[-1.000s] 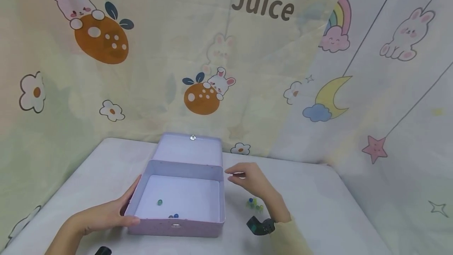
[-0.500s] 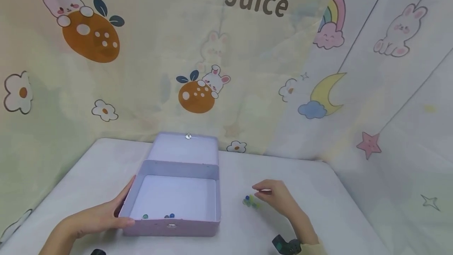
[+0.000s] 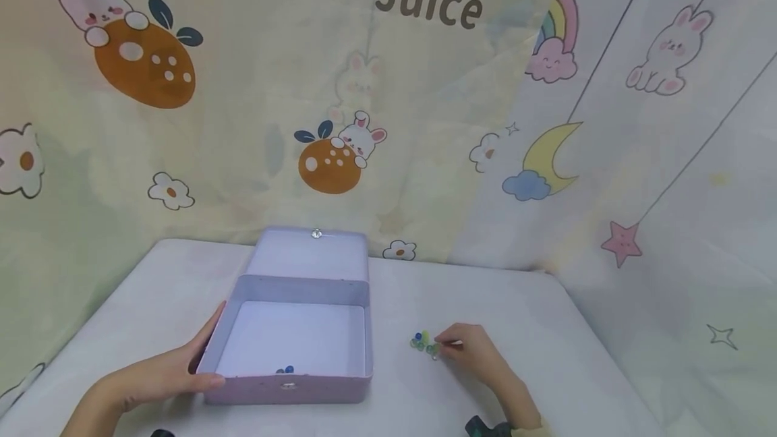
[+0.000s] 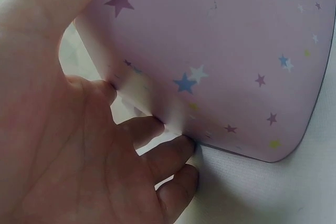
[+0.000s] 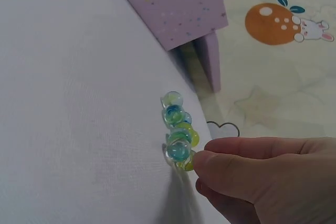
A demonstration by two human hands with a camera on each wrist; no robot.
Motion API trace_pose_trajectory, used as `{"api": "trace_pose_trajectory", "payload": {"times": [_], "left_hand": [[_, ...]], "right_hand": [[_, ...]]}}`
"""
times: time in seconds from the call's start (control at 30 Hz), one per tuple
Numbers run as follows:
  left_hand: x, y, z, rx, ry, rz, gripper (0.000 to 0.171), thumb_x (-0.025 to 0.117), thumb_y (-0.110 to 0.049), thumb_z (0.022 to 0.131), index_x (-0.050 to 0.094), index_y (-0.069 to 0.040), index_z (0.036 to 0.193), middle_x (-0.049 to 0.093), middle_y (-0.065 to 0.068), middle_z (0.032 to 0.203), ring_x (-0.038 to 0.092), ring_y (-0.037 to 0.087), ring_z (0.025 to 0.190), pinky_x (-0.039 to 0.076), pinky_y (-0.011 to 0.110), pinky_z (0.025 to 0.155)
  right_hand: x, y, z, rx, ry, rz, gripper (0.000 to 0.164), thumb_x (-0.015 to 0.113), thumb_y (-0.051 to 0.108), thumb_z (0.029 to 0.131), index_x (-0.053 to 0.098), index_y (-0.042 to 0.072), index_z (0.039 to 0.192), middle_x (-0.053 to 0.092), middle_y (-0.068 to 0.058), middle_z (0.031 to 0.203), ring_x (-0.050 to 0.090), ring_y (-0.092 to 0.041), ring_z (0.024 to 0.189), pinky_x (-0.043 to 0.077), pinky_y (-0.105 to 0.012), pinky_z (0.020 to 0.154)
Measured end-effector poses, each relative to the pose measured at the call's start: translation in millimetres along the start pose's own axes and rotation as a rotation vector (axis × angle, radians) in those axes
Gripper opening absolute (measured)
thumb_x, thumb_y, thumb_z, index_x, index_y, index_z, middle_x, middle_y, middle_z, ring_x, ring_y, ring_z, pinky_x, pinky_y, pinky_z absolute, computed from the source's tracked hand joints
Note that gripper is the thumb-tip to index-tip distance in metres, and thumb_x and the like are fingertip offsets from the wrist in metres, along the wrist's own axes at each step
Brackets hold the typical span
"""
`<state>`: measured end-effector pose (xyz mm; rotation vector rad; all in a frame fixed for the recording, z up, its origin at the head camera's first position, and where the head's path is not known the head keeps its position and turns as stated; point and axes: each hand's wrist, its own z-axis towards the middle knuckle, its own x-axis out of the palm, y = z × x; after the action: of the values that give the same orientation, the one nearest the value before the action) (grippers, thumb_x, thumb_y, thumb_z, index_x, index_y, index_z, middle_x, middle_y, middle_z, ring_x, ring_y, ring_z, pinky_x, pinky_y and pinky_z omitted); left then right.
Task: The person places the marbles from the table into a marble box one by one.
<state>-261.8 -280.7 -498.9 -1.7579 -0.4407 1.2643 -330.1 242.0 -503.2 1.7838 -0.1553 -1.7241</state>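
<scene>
A lilac hinged box (image 3: pixel 334 390) stands on the table with its lid (image 3: pixel 309 255) raised behind. My left hand (image 3: pixel 160 373) grips its front left corner, thumb on the front and fingers along the side. In the left wrist view those fingers (image 4: pixel 178 156) bend against the star-printed box (image 4: pixel 231 87). Two marbles (image 3: pixel 289 369) show behind the front wall inside. To the right, my right hand (image 3: pixel 476 356) touches a cluster of green, yellow and blue glass marbles (image 3: pixel 419 339). In the right wrist view, its fingertips (image 5: pixel 205 163) partly cover a yellow-green marble (image 5: pixel 186 162); a pinch is unclear.
A white cloth covers the table (image 3: pixel 534 329). Behind it hangs a printed curtain (image 3: pixel 243 120) with rabbits and flowers. A silver clasp (image 3: pixel 316 233) sits on the lid's edge. The dark wrist camera (image 3: pixel 485 427) is on the right wrist.
My right hand has moved from beside the box to the marbles on the right. A green marble in the box has rolled toward the front wall and is out of sight. The view has shifted slightly.
</scene>
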Motion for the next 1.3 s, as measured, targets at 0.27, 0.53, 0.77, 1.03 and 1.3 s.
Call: {"api": "trace_pose_trajectory", "payload": {"times": [0.27,0.53,0.77,1.03,1.3], "left_hand": [[0.3,-0.1,0.6,-0.011,0.022,-0.018,0.103,0.064,-0.027,0.088,-0.018,-0.033,0.149,-0.009,0.018,0.159,0.009,-0.035,0.111,0.031,0.010,0.093],[-0.4,2.8,-0.1,-0.020,0.010,0.022,0.104,0.064,-0.028,0.087,-0.019,-0.031,0.149,-0.008,0.020,0.158,0.009,-0.036,0.108,0.034,0.012,0.092],[-0.3,4.3,-1.2,-0.035,0.016,0.017,0.104,0.064,-0.028,0.088,-0.019,-0.028,0.150,-0.008,0.022,0.158,0.007,-0.037,0.106,0.033,0.012,0.092],[-0.6,3.3,-0.4,-0.056,0.034,0.004,0.104,0.063,-0.029,0.088,-0.021,-0.030,0.149,-0.011,0.019,0.158,0.006,-0.033,0.115,0.033,0.013,0.092],[-1.3,-0.1,-1.1,-0.071,0.031,0.040,0.104,0.063,-0.031,0.088,-0.021,-0.029,0.149,-0.006,0.021,0.158,0.017,0.044,0.137,0.035,0.015,0.092]], "right_hand": [[6,-4,3,0.005,0.022,-0.080,0.016,0.073,0.005,0.076,0.074,0.016,0.088,0.070,0.005,0.087,0.065,-0.010,0.082,0.053,-0.021,0.071],[3,4,10,0.059,-0.005,-0.174,0.013,0.074,0.008,0.076,0.073,0.016,0.087,0.070,0.004,0.086,0.065,-0.013,0.084,0.054,-0.027,0.072],[5,4,19,0.056,-0.044,-0.208,0.016,0.074,0.008,0.077,0.074,0.014,0.092,0.071,0.001,0.089,0.065,-0.013,0.086,0.054,-0.028,0.075],[9,4,29,0.079,-0.073,-0.207,0.016,0.073,0.008,0.078,0.074,0.016,0.092,0.070,0.002,0.089,0.065,-0.013,0.086,0.054,-0.030,0.076],[12,1,42,0.049,-0.090,-0.204,0.015,0.073,0.006,0.079,0.074,0.014,0.092,0.070,0.001,0.089,0.065,-0.013,0.085,0.054,-0.031,0.077]]}}
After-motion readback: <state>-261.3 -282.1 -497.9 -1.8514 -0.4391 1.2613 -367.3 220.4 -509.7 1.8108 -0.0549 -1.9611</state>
